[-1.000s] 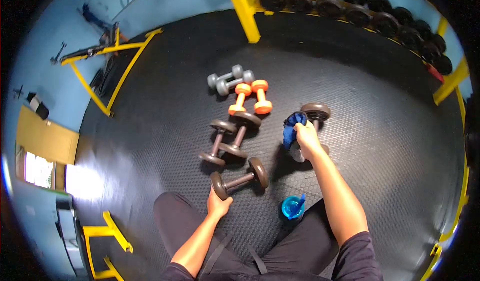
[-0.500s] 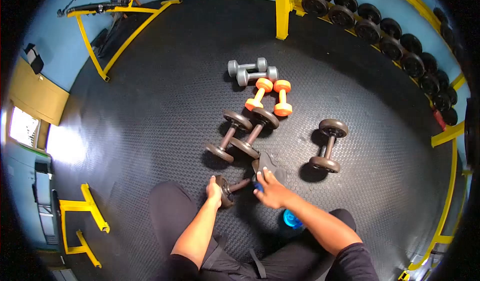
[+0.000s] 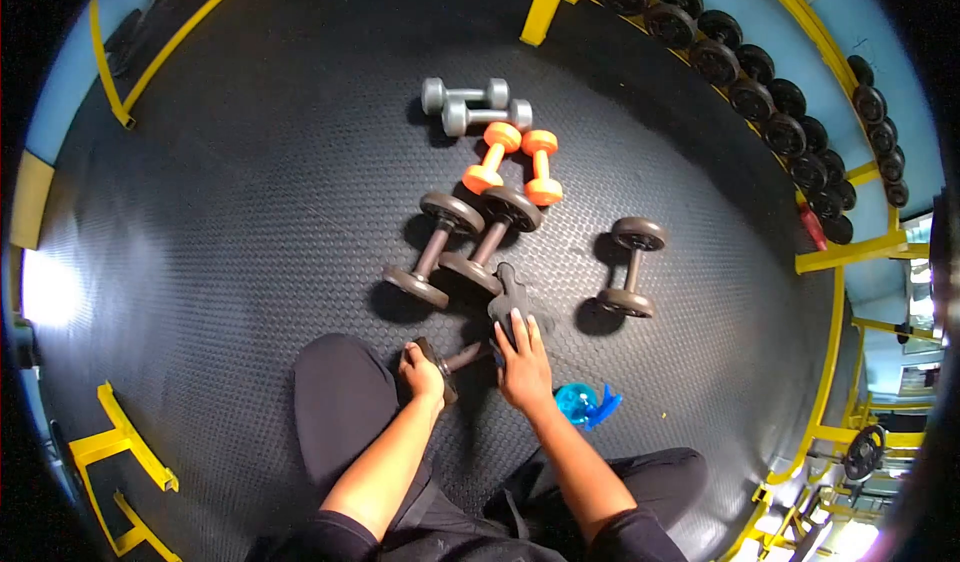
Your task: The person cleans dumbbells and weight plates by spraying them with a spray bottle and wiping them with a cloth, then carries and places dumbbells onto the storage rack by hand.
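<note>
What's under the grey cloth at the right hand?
The dumbbell in the left hand runs toward it, handle visible; whatever lies beneath the cloth and right hand is hidden.

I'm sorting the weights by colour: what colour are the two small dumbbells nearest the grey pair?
Orange dumbbells, clearest in the head view.

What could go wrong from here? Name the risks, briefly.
The left hand holds the dumbbell by one end, so it could slip toward the nearby knee. The blue container stands close to the right forearm and might get knocked. The gray cloth under the right hand could snag on the neighboring weight.
</note>
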Demonstrator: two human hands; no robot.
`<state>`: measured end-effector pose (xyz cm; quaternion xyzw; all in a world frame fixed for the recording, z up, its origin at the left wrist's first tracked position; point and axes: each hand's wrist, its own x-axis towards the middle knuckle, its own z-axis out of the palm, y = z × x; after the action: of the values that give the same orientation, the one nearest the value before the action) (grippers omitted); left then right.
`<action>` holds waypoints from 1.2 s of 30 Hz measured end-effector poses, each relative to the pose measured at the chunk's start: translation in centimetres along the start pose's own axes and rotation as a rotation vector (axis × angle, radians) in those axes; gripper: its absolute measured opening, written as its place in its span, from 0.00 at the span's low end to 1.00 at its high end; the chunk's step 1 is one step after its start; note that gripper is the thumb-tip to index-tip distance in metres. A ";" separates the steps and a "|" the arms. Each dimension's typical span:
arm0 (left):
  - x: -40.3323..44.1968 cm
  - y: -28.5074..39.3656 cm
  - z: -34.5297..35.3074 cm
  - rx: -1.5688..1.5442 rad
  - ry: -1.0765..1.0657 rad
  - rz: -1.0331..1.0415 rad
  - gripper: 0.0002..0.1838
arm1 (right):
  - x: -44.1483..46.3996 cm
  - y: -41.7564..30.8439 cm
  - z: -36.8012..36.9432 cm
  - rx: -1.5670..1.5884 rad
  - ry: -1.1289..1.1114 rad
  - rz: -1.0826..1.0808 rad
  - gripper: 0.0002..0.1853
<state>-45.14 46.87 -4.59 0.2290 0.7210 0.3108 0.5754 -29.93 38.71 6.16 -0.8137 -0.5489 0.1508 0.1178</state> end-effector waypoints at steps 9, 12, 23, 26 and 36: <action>1.6 -1.7 0.6 0.037 0.031 0.101 0.25 | -10.6 -3.0 8.5 0.624 0.054 0.424 0.28; 2.9 -2.7 0.2 0.006 -0.107 0.018 0.31 | -9.9 -7.1 7.6 0.948 0.012 0.476 0.33; -0.1 3.6 -4.2 -0.460 -0.836 -0.463 0.53 | 3.5 -11.2 5.4 0.607 -0.340 0.132 0.41; -1.0 4.7 -3.2 -0.255 -0.744 -0.343 0.52 | 6.8 -10.1 7.5 0.766 -0.441 0.401 0.43; 2.7 -0.2 -1.4 -0.207 -0.384 -0.263 0.31 | -5.5 -8.5 5.5 0.952 -0.227 0.586 0.31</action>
<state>-47.09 48.34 -6.40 0.1282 0.5864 0.2560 0.7577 -41.22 36.93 4.69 -0.7678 -0.1812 0.4944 0.3651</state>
